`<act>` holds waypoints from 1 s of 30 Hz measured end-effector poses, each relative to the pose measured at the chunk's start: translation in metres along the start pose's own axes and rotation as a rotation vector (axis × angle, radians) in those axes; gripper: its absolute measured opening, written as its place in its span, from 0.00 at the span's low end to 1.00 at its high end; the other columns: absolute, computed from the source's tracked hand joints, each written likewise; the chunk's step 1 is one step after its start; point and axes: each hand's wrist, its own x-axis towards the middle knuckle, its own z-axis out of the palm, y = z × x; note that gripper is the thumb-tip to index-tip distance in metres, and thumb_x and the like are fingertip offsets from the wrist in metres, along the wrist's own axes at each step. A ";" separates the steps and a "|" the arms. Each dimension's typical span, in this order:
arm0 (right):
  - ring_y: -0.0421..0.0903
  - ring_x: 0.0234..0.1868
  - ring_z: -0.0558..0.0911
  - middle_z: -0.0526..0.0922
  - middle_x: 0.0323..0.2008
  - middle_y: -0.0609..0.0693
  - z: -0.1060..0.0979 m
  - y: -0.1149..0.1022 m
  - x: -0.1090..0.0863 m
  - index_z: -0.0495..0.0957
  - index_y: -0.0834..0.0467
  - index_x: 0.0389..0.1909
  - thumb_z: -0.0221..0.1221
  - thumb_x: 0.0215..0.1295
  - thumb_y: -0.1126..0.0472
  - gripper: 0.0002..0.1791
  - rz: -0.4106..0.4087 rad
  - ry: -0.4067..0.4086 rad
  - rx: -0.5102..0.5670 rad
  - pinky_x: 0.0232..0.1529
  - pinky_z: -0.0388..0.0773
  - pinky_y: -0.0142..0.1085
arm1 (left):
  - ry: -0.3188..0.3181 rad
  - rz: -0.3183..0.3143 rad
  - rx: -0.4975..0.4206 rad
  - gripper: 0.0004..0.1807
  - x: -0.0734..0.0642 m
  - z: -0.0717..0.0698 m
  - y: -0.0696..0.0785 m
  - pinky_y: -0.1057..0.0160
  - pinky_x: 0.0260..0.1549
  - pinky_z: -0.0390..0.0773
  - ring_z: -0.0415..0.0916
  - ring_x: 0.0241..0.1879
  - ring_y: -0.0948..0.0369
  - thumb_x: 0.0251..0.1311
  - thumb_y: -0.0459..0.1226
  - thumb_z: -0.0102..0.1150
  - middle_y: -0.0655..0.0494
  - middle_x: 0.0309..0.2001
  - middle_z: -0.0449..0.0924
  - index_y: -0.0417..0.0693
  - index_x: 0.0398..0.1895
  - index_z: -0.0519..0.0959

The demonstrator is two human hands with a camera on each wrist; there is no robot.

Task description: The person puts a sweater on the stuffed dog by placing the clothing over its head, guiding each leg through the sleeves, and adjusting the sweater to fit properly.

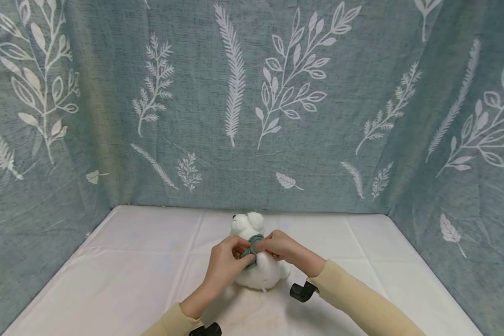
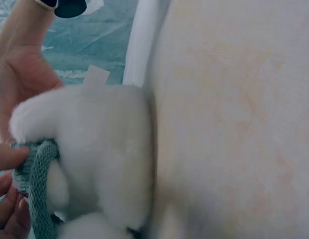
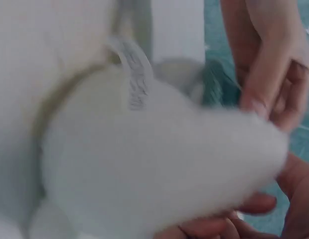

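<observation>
A white plush animal (image 1: 258, 273) with a round ear and a dark nose sits on the table, its back towards me. Round its neck lies a green knitted scarf (image 1: 255, 240), which shows as a ribbed loop in the left wrist view. My left hand (image 1: 226, 262) pinches the scarf between thumb and fingers at the toy's left side. From the other side my right hand (image 1: 282, 246) pinches the scarf behind the neck, its fingertips close to the left ones. In the right wrist view, the plush body hides part of the right hand's fingers.
White cloth covers the table (image 1: 151, 261). A blue-green curtain (image 1: 185, 116) with white leaf prints surrounds it at the back and sides. A small printed tag (image 3: 134, 74) sticks out from the toy's lower back. Black wrist cameras (image 1: 303, 291) hang below both sleeves.
</observation>
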 end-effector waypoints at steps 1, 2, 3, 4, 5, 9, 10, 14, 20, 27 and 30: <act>0.37 0.12 0.47 0.51 0.08 0.40 0.000 0.001 0.001 0.55 0.48 0.06 0.57 0.51 0.64 0.23 -0.002 0.008 0.011 0.14 0.48 0.29 | 0.003 -0.003 -0.007 0.10 0.000 0.001 0.001 0.70 0.27 0.75 0.74 0.27 0.66 0.45 0.32 0.72 0.60 0.29 0.79 0.49 0.31 0.81; 0.37 0.12 0.47 0.50 0.08 0.40 0.001 0.002 0.001 0.55 0.48 0.06 0.57 0.50 0.64 0.23 -0.003 0.016 0.021 0.14 0.47 0.29 | 0.004 -0.003 -0.013 0.10 0.001 0.001 0.001 0.70 0.27 0.75 0.74 0.27 0.67 0.46 0.31 0.72 0.60 0.28 0.79 0.49 0.30 0.81; 0.37 0.12 0.47 0.50 0.07 0.40 0.001 0.003 0.002 0.55 0.48 0.06 0.56 0.50 0.64 0.23 -0.004 0.021 0.031 0.14 0.47 0.29 | 0.003 -0.006 -0.021 0.09 0.001 0.001 0.002 0.70 0.26 0.75 0.74 0.26 0.67 0.46 0.30 0.71 0.59 0.27 0.79 0.49 0.29 0.81; 0.37 0.12 0.47 0.50 0.07 0.40 0.001 0.004 0.002 0.56 0.48 0.06 0.56 0.50 0.64 0.22 -0.001 0.023 0.047 0.14 0.48 0.29 | -0.003 -0.010 -0.031 0.09 0.001 0.002 0.002 0.70 0.26 0.75 0.74 0.26 0.67 0.47 0.29 0.70 0.59 0.26 0.79 0.48 0.29 0.80; 0.37 0.12 0.47 0.51 0.07 0.40 0.001 0.004 0.002 0.57 0.48 0.06 0.56 0.49 0.64 0.22 0.001 0.025 0.063 0.14 0.48 0.28 | -0.008 -0.021 -0.041 0.08 0.001 0.001 0.002 0.70 0.26 0.75 0.74 0.25 0.67 0.47 0.29 0.70 0.59 0.25 0.79 0.48 0.28 0.80; 0.36 0.12 0.50 0.54 0.07 0.40 -0.002 0.006 0.001 0.62 0.49 0.06 0.57 0.48 0.65 0.19 0.019 0.012 0.120 0.14 0.50 0.27 | -0.024 -0.058 -0.047 0.07 0.000 -0.001 0.001 0.71 0.25 0.75 0.73 0.25 0.67 0.49 0.29 0.69 0.59 0.24 0.78 0.47 0.27 0.80; 0.36 0.12 0.51 0.55 0.08 0.40 -0.002 0.006 0.001 0.63 0.49 0.06 0.58 0.48 0.65 0.19 0.024 0.002 0.131 0.14 0.51 0.27 | -0.027 -0.062 -0.043 0.07 0.000 -0.001 0.000 0.70 0.25 0.75 0.73 0.24 0.67 0.49 0.29 0.69 0.59 0.24 0.78 0.47 0.27 0.80; 0.37 0.13 0.55 0.59 0.08 0.41 -0.006 0.005 0.000 0.68 0.50 0.08 0.60 0.48 0.65 0.16 0.048 -0.036 0.160 0.16 0.54 0.28 | -0.051 -0.085 -0.026 0.06 -0.001 -0.004 -0.002 0.71 0.24 0.74 0.72 0.24 0.67 0.49 0.29 0.68 0.59 0.23 0.78 0.46 0.26 0.80; 0.38 0.15 0.58 0.62 0.10 0.42 -0.008 0.005 -0.001 0.72 0.52 0.10 0.62 0.50 0.63 0.13 0.052 -0.070 0.164 0.18 0.57 0.29 | -0.086 -0.095 -0.010 0.06 0.000 -0.008 -0.008 0.71 0.23 0.74 0.73 0.24 0.66 0.49 0.28 0.68 0.57 0.23 0.78 0.45 0.26 0.80; 0.38 0.16 0.56 0.59 0.10 0.42 -0.008 0.006 0.001 0.71 0.52 0.10 0.62 0.50 0.63 0.15 0.042 -0.095 0.172 0.20 0.56 0.29 | -0.064 -0.102 -0.012 0.06 0.000 -0.011 -0.015 0.70 0.22 0.73 0.73 0.22 0.65 0.48 0.27 0.68 0.56 0.22 0.78 0.42 0.26 0.80; 0.38 0.16 0.56 0.59 0.10 0.42 -0.009 0.007 0.001 0.69 0.52 0.10 0.62 0.51 0.63 0.16 0.044 -0.080 0.165 0.19 0.56 0.29 | -0.053 -0.108 -0.021 0.06 0.002 -0.010 -0.019 0.70 0.21 0.73 0.73 0.22 0.65 0.48 0.27 0.68 0.57 0.22 0.78 0.43 0.26 0.80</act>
